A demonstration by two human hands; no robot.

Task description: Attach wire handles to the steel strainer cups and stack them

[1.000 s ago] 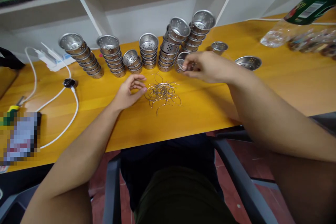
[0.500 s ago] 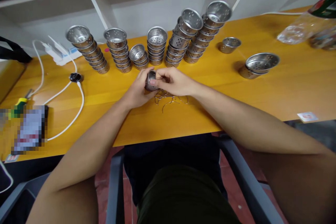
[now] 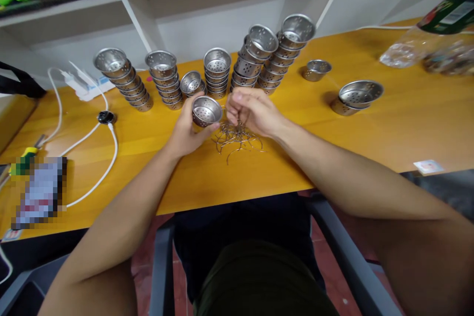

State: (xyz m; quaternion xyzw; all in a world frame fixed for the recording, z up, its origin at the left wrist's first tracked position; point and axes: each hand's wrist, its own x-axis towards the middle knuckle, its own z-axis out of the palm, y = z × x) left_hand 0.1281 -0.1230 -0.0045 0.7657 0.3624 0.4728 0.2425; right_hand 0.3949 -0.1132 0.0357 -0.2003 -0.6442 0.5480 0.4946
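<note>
My left hand [image 3: 186, 131] grips a small perforated metal cup [image 3: 207, 110] by its side, thumb at the front rim, with the cup's mouth tilted up toward me. Just right of the cup, my right hand [image 3: 252, 111] is closed with its fingers curled and pinched together; whatever is in them is hidden or too thin to make out. Under that hand lies a loose tangle of thin curved metal wires [image 3: 240, 144] on the yellow table [image 3: 207, 177]. Close behind the held cup stands a short stack of similar cups [image 3: 191, 82].
Stacks of perforated cups line the back, including a left stack [image 3: 128, 81] and a tall right stack [image 3: 285, 52]. At right are a single cup [image 3: 317, 70], nested cups [image 3: 355, 98] and a plastic bottle [image 3: 418, 42]. White cables [image 3: 116, 153] and a screwdriver [image 3: 27, 158] lie left.
My right hand has moved away from the cup to the right, over the wires. The cup has turned, so its perforated inside now faces up toward me.
</note>
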